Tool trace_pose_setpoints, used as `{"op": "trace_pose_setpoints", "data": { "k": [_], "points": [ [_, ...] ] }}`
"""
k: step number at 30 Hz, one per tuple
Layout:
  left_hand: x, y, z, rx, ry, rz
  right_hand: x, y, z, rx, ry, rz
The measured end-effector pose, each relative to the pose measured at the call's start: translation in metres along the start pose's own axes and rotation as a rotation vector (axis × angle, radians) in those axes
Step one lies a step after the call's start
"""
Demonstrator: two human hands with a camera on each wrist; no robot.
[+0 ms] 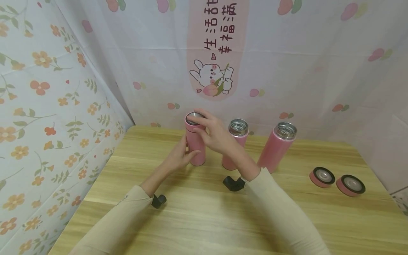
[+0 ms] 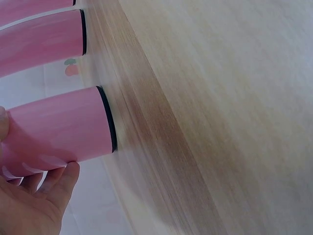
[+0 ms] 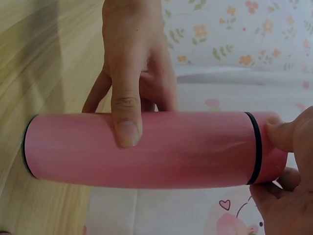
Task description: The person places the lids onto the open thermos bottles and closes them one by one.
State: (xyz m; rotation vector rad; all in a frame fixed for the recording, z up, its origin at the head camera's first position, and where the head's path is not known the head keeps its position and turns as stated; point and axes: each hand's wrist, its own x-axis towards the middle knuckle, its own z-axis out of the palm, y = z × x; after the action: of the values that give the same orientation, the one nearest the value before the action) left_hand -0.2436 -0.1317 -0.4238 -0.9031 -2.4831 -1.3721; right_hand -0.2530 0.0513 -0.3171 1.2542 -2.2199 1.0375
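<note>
A pink thermos (image 1: 196, 150) stands upright on the table, left of two others. My left hand (image 1: 176, 157) grips its body from the left, thumb across the near side and the other fingers behind. My right hand (image 1: 218, 136) holds the pink lid (image 3: 269, 154) at its top, thumb and fingers around the rim. In the right wrist view a dark ring separates lid and body. The left wrist view shows my left fingers under the pink body (image 2: 61, 127), whose black base meets the wood.
To the right stand two lidless pink thermoses, the middle one (image 1: 227, 161) partly behind my right arm and the farther one (image 1: 273, 152) with a bare steel mouth. Two round pink lids (image 1: 322, 177) lie farther right on the wooden table (image 1: 191, 219). A printed cloth (image 1: 153, 71) hangs behind.
</note>
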Motion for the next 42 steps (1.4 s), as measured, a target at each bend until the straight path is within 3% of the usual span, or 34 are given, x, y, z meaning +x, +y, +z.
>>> {"op": "trace_pose_setpoints", "data": {
  "k": [4,8,13,17,22,27,35,42],
  "points": [
    [0.0,0.004,0.0,-0.044,-0.009,-0.02,0.0,-0.003,0.004,-0.07,0.075,-0.003],
    [0.0,0.02,-0.004,-0.112,-0.013,-0.028,-0.001,-0.008,0.011,-0.164,0.17,0.022],
    [0.0,0.036,-0.009,-0.095,-0.021,0.013,-0.003,-0.016,0.02,-0.264,0.227,0.096],
    [0.0,0.032,-0.007,-0.075,-0.003,0.058,-0.002,-0.02,0.024,-0.324,0.243,0.146],
    [0.002,0.01,-0.001,-0.063,0.001,0.057,-0.002,-0.021,0.026,-0.358,0.259,0.161],
    [0.003,-0.002,0.002,-0.075,-0.01,0.041,-0.004,-0.016,0.022,-0.315,0.22,0.137],
    [0.0,0.007,-0.002,-0.022,0.007,0.046,-0.003,-0.001,0.009,-0.094,0.053,0.034],
    [0.0,0.0,-0.001,-0.011,-0.001,0.003,-0.002,0.004,0.002,0.017,-0.043,0.057]
  ]
}}
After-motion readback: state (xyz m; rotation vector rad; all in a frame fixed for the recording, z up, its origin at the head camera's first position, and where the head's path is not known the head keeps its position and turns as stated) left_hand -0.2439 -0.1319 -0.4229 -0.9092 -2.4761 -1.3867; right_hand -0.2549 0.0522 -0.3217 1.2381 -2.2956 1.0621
